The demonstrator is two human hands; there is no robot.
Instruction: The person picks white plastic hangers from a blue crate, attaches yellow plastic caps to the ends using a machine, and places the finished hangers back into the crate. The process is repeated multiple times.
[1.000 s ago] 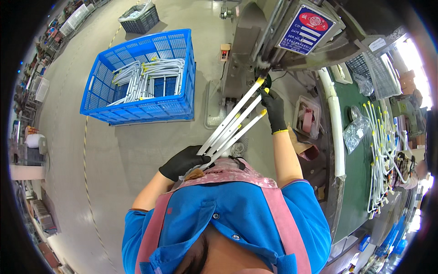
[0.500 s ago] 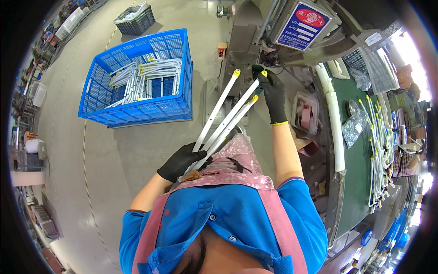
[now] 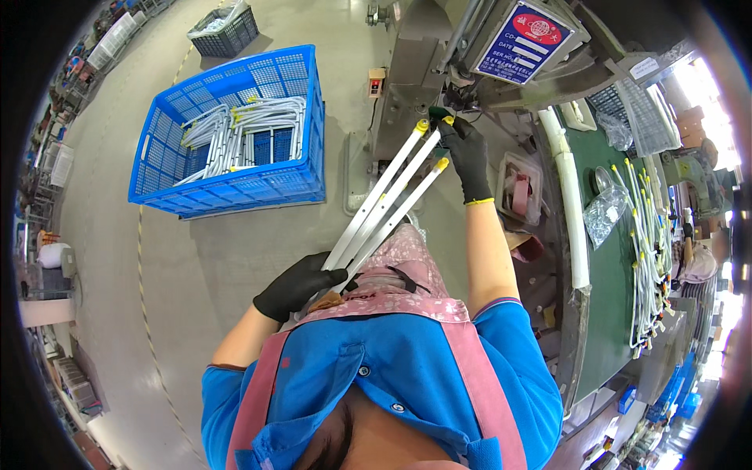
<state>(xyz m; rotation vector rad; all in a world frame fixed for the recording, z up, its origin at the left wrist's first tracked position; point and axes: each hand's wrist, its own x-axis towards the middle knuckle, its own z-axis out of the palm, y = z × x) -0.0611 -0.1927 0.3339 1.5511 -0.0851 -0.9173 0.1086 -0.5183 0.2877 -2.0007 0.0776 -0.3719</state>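
Note:
Three slim white tubes (image 3: 381, 202) with yellow end caps and small holes fan out in front of me. My left hand (image 3: 296, 283), in a black glove, is closed around their lower ends near my apron. My right hand (image 3: 467, 157), gloved in black too, is closed at the upper end of the middle tube, its fingertips by the yellow cap (image 3: 448, 121). Another yellow cap (image 3: 421, 126) tops the leftmost tube, close beside the middle one. The lowest tube's cap (image 3: 442, 164) sits below my right fingers. The tubes' near ends are partly hidden by my left hand.
A blue crate (image 3: 249, 188) holding bent white tubes stands on the floor at left, with a dark crate (image 3: 225, 33) behind it. A machine (image 3: 415, 74) rises ahead. At right, a green-topped bench (image 3: 607, 313) carries more white tubes (image 3: 646, 266) and a plastic bag (image 3: 605, 215).
The leftmost tube's upper end has swung right, close to the middle one. My left hand has shifted slightly left. My right hand stays at the middle tube's end.

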